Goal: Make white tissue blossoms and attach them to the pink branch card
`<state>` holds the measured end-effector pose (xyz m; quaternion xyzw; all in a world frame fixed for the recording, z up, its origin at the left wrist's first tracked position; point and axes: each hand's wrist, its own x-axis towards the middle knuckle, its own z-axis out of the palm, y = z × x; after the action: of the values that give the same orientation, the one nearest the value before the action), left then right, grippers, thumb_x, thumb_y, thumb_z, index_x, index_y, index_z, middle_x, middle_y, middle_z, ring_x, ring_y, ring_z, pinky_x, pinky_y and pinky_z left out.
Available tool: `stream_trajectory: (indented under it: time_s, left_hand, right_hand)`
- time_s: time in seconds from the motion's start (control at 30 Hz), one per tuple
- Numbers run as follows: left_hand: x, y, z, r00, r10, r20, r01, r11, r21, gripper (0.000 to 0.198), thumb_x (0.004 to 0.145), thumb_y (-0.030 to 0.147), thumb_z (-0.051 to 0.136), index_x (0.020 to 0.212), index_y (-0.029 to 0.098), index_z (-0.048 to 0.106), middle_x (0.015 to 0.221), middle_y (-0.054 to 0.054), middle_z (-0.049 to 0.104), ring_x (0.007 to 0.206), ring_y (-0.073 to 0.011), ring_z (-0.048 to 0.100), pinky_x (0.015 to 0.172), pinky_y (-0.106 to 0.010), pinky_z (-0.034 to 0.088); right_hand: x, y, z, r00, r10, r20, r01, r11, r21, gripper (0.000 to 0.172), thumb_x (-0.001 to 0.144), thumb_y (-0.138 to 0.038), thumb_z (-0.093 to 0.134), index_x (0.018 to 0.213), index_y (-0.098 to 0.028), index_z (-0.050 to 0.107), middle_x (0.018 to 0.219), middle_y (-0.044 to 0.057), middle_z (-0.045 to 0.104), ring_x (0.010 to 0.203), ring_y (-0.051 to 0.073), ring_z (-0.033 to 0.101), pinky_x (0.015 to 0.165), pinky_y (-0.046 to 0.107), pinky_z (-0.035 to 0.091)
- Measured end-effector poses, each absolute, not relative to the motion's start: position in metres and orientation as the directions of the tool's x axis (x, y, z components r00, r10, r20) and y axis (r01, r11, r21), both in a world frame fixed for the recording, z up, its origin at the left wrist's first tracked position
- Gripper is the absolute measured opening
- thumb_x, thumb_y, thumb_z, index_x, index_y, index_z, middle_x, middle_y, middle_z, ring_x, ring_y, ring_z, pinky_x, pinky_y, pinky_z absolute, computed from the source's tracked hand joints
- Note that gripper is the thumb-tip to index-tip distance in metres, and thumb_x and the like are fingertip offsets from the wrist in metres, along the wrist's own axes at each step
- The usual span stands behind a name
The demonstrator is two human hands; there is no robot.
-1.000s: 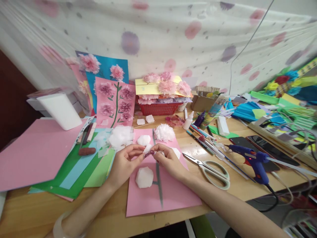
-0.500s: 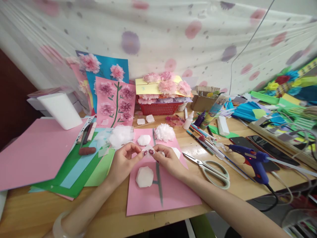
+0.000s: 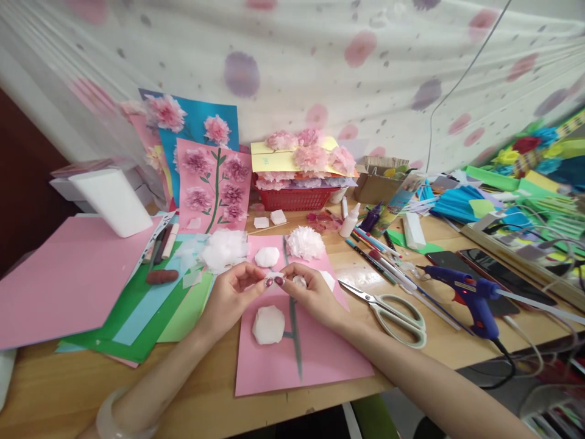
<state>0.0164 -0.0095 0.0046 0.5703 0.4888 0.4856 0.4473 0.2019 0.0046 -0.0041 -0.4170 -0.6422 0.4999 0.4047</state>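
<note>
My left hand [image 3: 233, 296] and my right hand [image 3: 311, 292] meet above a pink card [image 3: 297, 353] with a green stem line. Both pinch a small piece of white tissue paper [image 3: 274, 279] between thumbs and fingertips. A flat white tissue round [image 3: 268, 324] lies on the card just below my hands. A smaller white round [image 3: 266, 256] and a fluffed white tissue flower [image 3: 305, 242] sit on the card's far end. A loose heap of white tissue [image 3: 223, 249] rests to the left of them.
Scissors [image 3: 388, 311] and a blue glue gun [image 3: 466, 296] lie to the right, with pens [image 3: 375, 250] and a glue bottle [image 3: 350, 221] behind. Pink, green and blue sheets [image 3: 114, 305] spread left. A red basket [image 3: 295, 198] and finished flower cards [image 3: 212, 183] stand at the back.
My hands stay together on the tissue piece, the fingertips shifting slightly. The camera has tilted a little, so everything sits marginally lower in view.
</note>
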Motion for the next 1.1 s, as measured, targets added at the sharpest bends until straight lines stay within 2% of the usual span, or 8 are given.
stream_trajectory:
  time_s: [0.1,0.3,0.4,0.53,0.63,0.7,0.83,1.1]
  left_hand:
    - [0.0166,-0.0094,0.0050,0.049,0.990,0.134,0.103,-0.139,0.985,0.019,0.069,0.031,0.075,0.070,0.019,0.060,0.071,0.001,0.065,0.071,-0.0152,0.065,0.070,-0.026,0.054]
    - [0.0163,-0.0105,0.0029,0.064,0.997,0.051,0.076,-0.056,0.996,0.032,0.071,0.036,0.075,0.096,0.018,0.067,0.087,-0.005,0.075,0.084,-0.0196,0.070,0.078,-0.030,0.056]
    - [0.0159,-0.0104,0.0026,0.032,0.997,0.065,0.077,-0.067,0.995,0.032,0.071,0.037,0.075,0.097,0.018,0.069,0.087,-0.005,0.076,0.085,-0.0206,0.072,0.079,-0.031,0.057]
    - [0.0161,-0.0100,0.0037,0.001,0.986,0.164,0.119,-0.163,0.979,0.014,0.072,0.032,0.074,0.076,0.019,0.071,0.081,-0.004,0.075,0.081,-0.0195,0.071,0.077,-0.029,0.058]
    - [0.0151,-0.0104,0.0046,-0.008,0.967,0.253,0.185,-0.247,0.951,0.007,0.072,0.026,0.072,0.072,0.020,0.070,0.075,-0.001,0.074,0.074,-0.0175,0.070,0.072,-0.027,0.058]
    - [0.0138,-0.0111,0.0051,-0.013,0.937,0.349,0.256,-0.334,0.907,0.004,0.073,0.022,0.071,0.070,0.020,0.070,0.076,-0.001,0.074,0.076,-0.0169,0.070,0.074,-0.027,0.057]
    - [0.0120,-0.0125,0.0061,0.019,0.837,0.547,0.356,-0.517,0.778,0.010,0.075,0.014,0.070,0.068,0.021,0.069,0.079,-0.001,0.074,0.081,-0.0158,0.070,0.079,-0.026,0.056]
    - [0.0149,-0.0144,0.0030,0.105,0.740,0.665,0.424,-0.638,0.643,0.014,0.075,0.010,0.073,0.069,0.021,0.067,0.080,0.001,0.076,0.077,-0.0155,0.073,0.093,-0.034,0.056]
  right_hand:
    - [0.2021,0.0049,-0.0046,-0.296,0.948,0.118,0.118,0.159,-0.980,0.026,0.087,-0.047,0.061,0.083,-0.021,0.063,0.076,-0.001,0.057,0.067,0.014,0.048,0.067,0.027,0.039]
    - [0.2026,0.0036,-0.0067,-0.329,0.924,0.193,0.109,0.240,-0.965,0.023,0.088,-0.044,0.060,0.083,-0.022,0.063,0.081,0.001,0.061,0.076,0.017,0.054,0.073,0.029,0.042]
    - [0.2029,0.0039,-0.0075,-0.325,0.922,0.212,0.101,0.257,-0.961,0.021,0.089,-0.042,0.060,0.083,-0.022,0.063,0.081,0.001,0.061,0.076,0.016,0.054,0.074,0.029,0.042]
    - [0.2024,0.0045,-0.0073,-0.336,0.918,0.212,0.125,0.266,-0.956,0.022,0.088,-0.043,0.060,0.083,-0.022,0.064,0.079,0.001,0.061,0.075,0.016,0.054,0.073,0.028,0.042]
    - [0.2015,0.0041,-0.0061,-0.276,0.936,0.220,0.131,0.263,-0.956,0.024,0.088,-0.044,0.061,0.085,-0.021,0.061,0.081,0.001,0.059,0.075,0.015,0.053,0.072,0.028,0.042]
    - [0.2015,0.0035,-0.0052,-0.242,0.956,0.168,0.113,0.199,-0.973,0.027,0.088,-0.048,0.060,0.084,-0.021,0.056,0.075,-0.002,0.053,0.066,0.013,0.047,0.065,0.026,0.040]
    - [0.2026,0.0012,-0.0036,-0.339,0.939,0.063,0.086,0.097,-0.992,0.033,0.089,-0.053,0.057,0.081,-0.021,0.058,0.062,-0.006,0.042,0.053,0.010,0.033,0.053,0.025,0.029]
    - [0.2007,0.0010,-0.0031,-0.408,0.911,0.051,0.008,0.059,-0.998,0.028,0.090,-0.046,0.056,0.083,-0.019,0.062,0.058,-0.007,0.037,0.054,0.009,0.031,0.054,0.026,0.027]
